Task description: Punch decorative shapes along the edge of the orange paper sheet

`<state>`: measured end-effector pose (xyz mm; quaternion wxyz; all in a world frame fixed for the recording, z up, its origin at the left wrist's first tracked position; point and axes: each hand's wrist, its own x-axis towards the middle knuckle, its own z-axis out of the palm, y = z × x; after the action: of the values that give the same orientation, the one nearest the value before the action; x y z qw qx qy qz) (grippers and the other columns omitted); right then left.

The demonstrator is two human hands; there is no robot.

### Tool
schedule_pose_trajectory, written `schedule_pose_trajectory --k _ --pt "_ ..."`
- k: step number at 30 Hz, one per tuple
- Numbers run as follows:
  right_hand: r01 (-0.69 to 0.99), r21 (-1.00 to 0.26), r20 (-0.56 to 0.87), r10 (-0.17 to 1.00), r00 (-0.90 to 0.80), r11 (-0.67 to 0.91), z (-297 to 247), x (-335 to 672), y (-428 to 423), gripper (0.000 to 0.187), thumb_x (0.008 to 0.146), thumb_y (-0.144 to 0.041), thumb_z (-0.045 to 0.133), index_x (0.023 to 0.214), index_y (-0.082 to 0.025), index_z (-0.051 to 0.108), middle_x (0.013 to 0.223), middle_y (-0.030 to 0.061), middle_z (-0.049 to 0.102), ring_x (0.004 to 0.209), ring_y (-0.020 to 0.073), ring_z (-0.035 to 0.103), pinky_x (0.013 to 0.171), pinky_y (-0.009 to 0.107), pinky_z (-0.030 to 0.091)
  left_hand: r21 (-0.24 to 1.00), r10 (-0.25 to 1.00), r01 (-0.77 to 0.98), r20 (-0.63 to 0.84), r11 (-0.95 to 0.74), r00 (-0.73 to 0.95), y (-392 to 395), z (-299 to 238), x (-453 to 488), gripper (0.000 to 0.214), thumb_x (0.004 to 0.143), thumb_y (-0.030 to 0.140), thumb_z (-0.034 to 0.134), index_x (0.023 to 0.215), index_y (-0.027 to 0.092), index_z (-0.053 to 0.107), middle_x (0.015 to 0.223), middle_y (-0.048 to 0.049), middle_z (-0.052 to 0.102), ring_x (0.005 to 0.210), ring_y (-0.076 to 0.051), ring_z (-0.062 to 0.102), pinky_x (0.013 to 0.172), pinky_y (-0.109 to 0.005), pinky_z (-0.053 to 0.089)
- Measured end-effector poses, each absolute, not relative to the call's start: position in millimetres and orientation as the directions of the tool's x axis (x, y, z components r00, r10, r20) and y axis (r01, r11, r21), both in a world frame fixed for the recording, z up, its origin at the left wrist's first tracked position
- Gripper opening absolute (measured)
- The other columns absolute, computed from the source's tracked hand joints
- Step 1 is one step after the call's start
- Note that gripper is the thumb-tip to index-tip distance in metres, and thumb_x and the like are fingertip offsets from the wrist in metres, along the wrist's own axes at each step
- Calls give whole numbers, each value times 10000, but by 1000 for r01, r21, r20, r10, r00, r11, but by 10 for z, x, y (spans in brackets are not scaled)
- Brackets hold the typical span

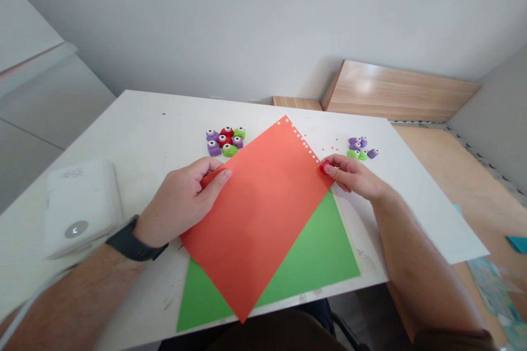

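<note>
An orange sheet of paper (259,208) is held tilted above a green sheet (317,252) that lies on the table. My left hand (193,192) grips the orange sheet's left edge between thumb and curled fingers. A red craft punch (325,168) is pinched in my right hand (354,175), at the sheet's right corner. A row of small punched holes (304,142) runs along the upper right edge, from the top corner down to the punch. Tiny orange bits (332,148) are scattered on the table near it.
Several purple, red and green craft punches (225,141) cluster behind my left hand. Purple and green punches (359,148) stand at the right. A white device (82,203) with a cable lies at the left of the white table (148,137). A wooden headboard (395,88) rises behind.
</note>
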<state>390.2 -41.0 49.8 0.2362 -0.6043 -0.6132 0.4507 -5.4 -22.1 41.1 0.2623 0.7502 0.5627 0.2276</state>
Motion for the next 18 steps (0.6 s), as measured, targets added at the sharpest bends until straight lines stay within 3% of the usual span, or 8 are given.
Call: schedule_pose_trajectory --k 18 --pt "416 -887 -292 942 -165 -202 390 3978 -386 460 977 -646 645 1087 -200 667 579 -71 436 487 106 345 469 290 204 653 962 717 75 -245 261 -213 425 -42 292 1031 530 562 1058 276 701 904 36 771 749 -175 672 700 -272 460"
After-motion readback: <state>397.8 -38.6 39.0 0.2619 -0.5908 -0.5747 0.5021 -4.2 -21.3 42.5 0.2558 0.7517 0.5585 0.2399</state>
